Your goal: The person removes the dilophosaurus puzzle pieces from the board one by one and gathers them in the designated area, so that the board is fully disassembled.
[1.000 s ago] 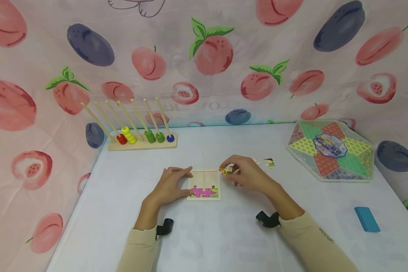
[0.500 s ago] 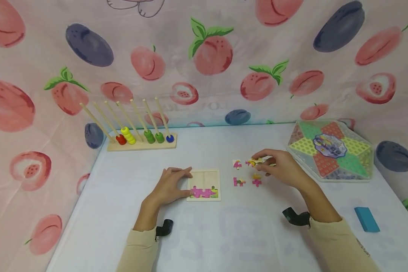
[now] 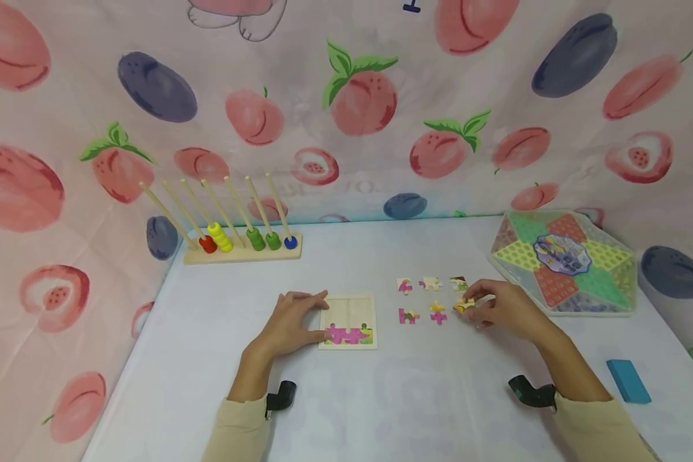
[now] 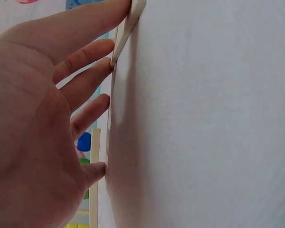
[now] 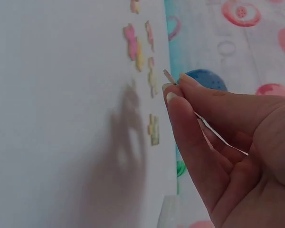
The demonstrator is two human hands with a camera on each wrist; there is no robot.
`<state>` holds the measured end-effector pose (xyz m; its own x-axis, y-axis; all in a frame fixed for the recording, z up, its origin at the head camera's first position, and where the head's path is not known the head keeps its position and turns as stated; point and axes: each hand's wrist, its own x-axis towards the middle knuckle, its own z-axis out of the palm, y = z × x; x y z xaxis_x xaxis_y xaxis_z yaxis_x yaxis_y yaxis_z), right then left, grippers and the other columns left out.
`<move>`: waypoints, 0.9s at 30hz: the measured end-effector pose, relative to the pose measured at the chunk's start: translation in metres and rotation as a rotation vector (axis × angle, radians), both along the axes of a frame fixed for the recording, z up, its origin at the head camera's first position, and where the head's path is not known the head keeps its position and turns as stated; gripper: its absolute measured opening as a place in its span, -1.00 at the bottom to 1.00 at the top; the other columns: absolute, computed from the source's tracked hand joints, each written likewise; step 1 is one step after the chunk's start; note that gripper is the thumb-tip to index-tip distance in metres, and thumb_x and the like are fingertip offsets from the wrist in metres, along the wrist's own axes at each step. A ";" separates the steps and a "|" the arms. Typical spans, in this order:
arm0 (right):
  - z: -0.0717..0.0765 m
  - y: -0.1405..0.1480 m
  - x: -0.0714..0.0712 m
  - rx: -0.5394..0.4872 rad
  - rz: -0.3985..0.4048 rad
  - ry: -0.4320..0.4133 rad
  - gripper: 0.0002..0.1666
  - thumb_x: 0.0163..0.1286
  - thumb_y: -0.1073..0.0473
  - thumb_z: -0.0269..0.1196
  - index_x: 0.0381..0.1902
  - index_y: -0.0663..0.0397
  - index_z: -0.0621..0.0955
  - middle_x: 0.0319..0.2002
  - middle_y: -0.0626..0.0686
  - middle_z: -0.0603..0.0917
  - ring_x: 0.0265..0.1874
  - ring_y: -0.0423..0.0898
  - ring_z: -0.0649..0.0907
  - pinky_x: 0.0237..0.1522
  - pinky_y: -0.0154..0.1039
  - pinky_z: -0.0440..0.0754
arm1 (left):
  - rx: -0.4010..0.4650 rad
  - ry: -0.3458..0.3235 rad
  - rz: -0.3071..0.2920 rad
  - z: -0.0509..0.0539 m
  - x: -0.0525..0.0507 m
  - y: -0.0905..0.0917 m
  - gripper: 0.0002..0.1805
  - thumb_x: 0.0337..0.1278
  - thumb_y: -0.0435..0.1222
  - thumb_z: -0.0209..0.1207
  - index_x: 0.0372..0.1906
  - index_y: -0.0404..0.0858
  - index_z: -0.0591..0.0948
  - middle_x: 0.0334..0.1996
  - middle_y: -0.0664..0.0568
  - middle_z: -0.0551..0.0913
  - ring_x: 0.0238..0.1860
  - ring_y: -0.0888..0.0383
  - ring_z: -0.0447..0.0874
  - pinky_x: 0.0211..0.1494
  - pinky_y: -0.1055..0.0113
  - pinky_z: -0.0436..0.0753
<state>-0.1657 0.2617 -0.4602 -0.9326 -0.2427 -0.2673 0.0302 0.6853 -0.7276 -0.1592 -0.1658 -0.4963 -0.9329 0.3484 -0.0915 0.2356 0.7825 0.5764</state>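
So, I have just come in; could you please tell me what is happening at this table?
A person is handling a small jigsaw. The left hand rests against the left edge of the wooden frame, where joined pink-and-green pieces lie along the near side and the rest is bare. The right hand pinches one puzzle piece above the table. Five more loose pieces lie right of the frame.

- we've got a pale wood board [image 3: 360, 311], its pieces [image 3: 355, 336] pink and green
- loose pieces [image 3: 438, 316]: pink and yellow mostly
- box [image 3: 568, 277]: red, green, yellow wedges
- beads [image 3: 220, 237]: red, yellow, green, blue
- block [image 3: 629, 381]: plain blue
- backdrop [image 3: 364, 106] we're seeing: pale pink, peachy-red and dark blue fruit all over
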 end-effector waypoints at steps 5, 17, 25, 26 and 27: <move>-0.013 0.006 0.005 0.115 0.001 0.028 -0.67 0.27 0.19 0.45 -0.03 0.13 0.68 -0.03 0.25 0.73 -0.38 -0.12 0.64 -0.44 -0.34 0.66 | 0.008 -0.001 0.003 -0.001 0.004 0.000 -0.41 -0.03 -0.11 0.54 0.19 -0.03 0.66 0.44 0.13 0.52 0.47 -0.09 0.35 0.65 -0.37 -0.16; -0.015 -0.001 0.004 0.213 -0.105 0.058 -0.72 0.26 0.11 0.46 -0.13 0.11 0.70 -0.14 0.19 0.75 -0.45 -0.13 0.58 -0.48 -0.33 0.56 | 0.005 0.014 -0.013 -0.002 0.002 -0.001 -0.43 -0.02 -0.12 0.53 0.17 -0.04 0.66 0.48 0.13 0.48 0.46 -0.09 0.34 0.65 -0.36 -0.13; -0.014 -0.004 0.003 0.297 -0.131 0.077 -0.69 0.22 0.00 0.48 -0.21 0.10 0.77 -0.20 0.14 0.80 -0.24 0.00 0.60 -0.30 -0.25 0.44 | 0.008 0.016 -0.017 0.001 0.001 0.000 -0.43 -0.02 -0.11 0.53 0.17 -0.04 0.66 0.48 0.13 0.48 0.46 -0.09 0.34 0.64 -0.38 -0.15; -0.014 -0.004 0.003 0.301 -0.129 0.083 -0.71 0.22 0.01 0.48 -0.23 0.10 0.78 -0.22 0.14 0.80 -0.24 0.01 0.63 -0.30 -0.24 0.45 | 0.008 0.013 -0.016 0.001 0.001 0.000 -0.43 -0.02 -0.12 0.53 0.17 -0.04 0.66 0.48 0.13 0.47 0.47 -0.09 0.33 0.64 -0.38 -0.16; -0.014 -0.005 0.004 0.302 -0.127 0.091 -0.73 0.23 0.03 0.48 -0.24 0.11 0.79 -0.24 0.14 0.80 -0.25 0.01 0.65 -0.30 -0.24 0.47 | 0.007 0.009 -0.013 0.001 0.001 0.000 -0.43 -0.02 -0.11 0.53 0.17 -0.04 0.65 0.48 0.13 0.47 0.47 -0.09 0.33 0.64 -0.38 -0.17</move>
